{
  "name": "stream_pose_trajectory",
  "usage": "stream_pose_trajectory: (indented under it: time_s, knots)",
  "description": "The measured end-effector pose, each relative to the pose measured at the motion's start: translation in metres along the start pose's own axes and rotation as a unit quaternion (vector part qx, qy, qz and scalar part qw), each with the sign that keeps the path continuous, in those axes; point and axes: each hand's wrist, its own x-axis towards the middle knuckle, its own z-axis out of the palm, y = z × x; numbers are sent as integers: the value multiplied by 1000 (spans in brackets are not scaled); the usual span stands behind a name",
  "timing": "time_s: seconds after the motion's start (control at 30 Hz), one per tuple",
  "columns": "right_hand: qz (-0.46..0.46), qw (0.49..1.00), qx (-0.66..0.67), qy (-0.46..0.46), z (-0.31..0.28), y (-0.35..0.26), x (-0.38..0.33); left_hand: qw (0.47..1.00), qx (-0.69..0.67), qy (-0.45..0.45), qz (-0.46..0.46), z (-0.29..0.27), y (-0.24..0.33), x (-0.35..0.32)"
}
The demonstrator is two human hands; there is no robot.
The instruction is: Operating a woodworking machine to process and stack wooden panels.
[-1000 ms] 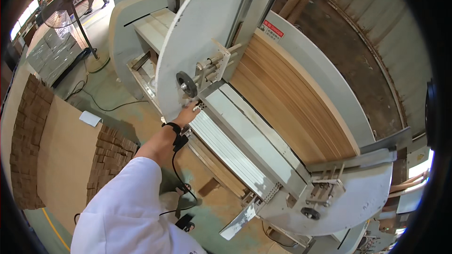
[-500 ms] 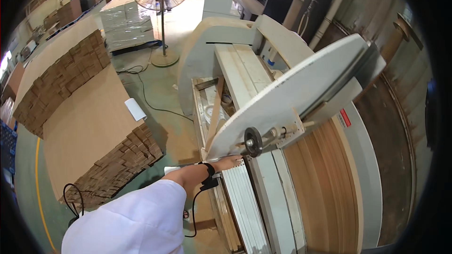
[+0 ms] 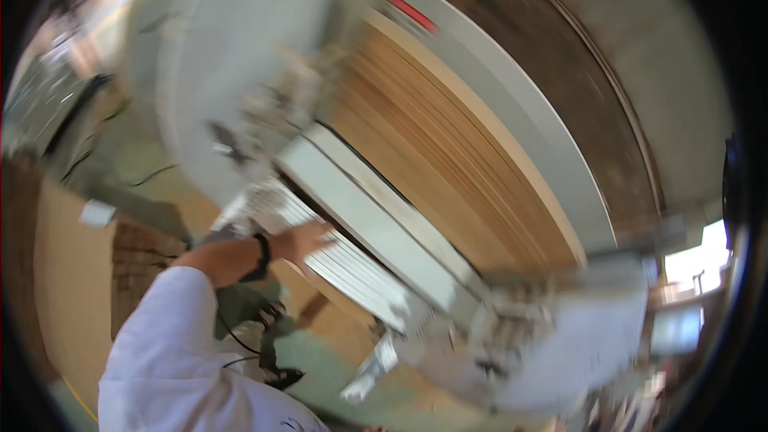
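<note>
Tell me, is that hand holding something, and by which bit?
Nothing looks held: the left hand has its fingers spread over the white ribbed surface; blur hides whether they touch.

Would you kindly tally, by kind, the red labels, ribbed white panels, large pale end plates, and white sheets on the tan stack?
Red label: 1
Ribbed white panel by the left hand: 1
Large pale end plates, blurred: 2
White sheet on the tan stack: 1
Total: 5

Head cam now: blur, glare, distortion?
Head view: motion blur softens the left hand and smears the grey curved panel; the wood panel reads sharper. Head view: bright patch at right blown out. Head view: fisheye curves edges, corners dark.
</note>
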Motion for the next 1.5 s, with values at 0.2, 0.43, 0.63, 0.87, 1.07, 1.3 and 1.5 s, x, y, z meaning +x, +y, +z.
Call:
stream_pose_trajectory:
  time_s: [0.2,0.43,0.63,0.87,1.07,1.3,1.5]
  knots:
    - [-138,980,113,92,-30,42,-50,988,-10,-137,76,6,74,114]
    - [-99,985,115,85,-68,85,-7,995,-14,-58,84,39,99,101]
    - [-162,978,-116,69,-37,24,-9,985,-18,-146,87,47,163,9]
    - [-393,779,-480,-92,25,-9,73,945,13,-323,38,11,299,-64]
    - [-208,700,-602,-323,20,16,137,933,41,-294,201,-12,391,-74]
    - [72,809,-356,-461,-22,78,77,881,183,-146,412,-36,449,-91]
    - [123,838,-321,-424,-16,90,50,902,163,-86,390,-30,450,-118]
